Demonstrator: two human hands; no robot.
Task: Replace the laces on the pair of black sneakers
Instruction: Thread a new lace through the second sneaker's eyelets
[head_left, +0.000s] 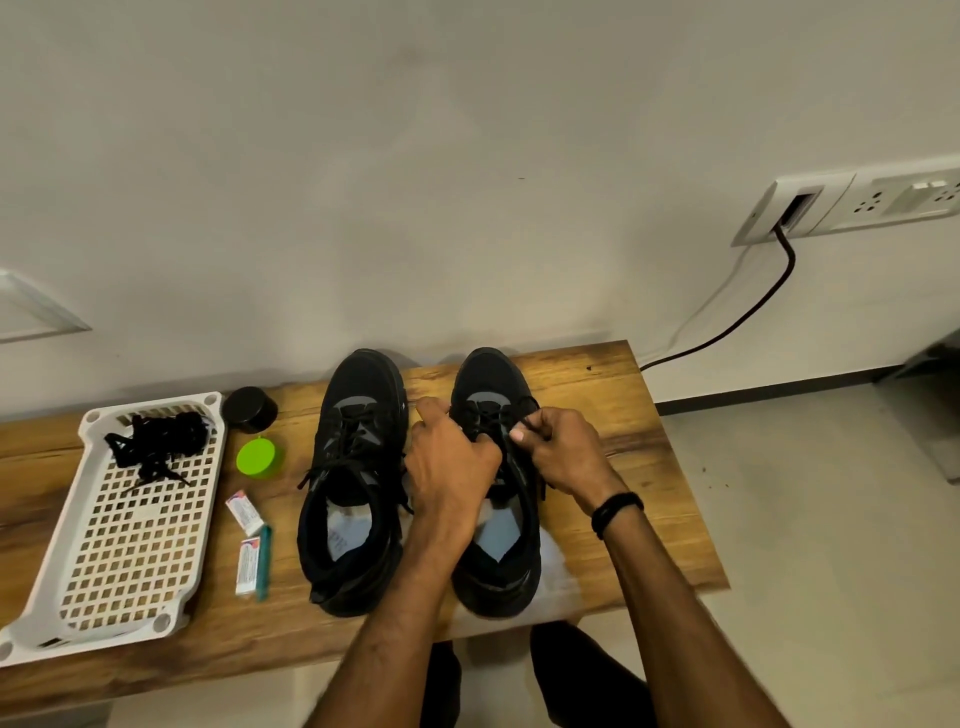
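- On the brown wooden worktop (623, 415) I see the pair standing side by side, toes to the wall, to the right of the white perforated plastic tray (104, 638): the near black fabric sneaker (353, 483) and the far black fabric sneaker (491, 376).
- The left hand (452, 462) is over the far sneaker, fingers curled tight on its thin black lace (527, 415).
- The right hand (561, 452) pinches that lace on the side away from the tray.
- A tangled bundle of black laces (156, 441) lies in the tray's far end.

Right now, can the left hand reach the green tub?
Probably, but not at once. The left hand pinches a lace on the right sneaker, and the left sneaker stands between it and the green tub. It would need to let go and reach over.
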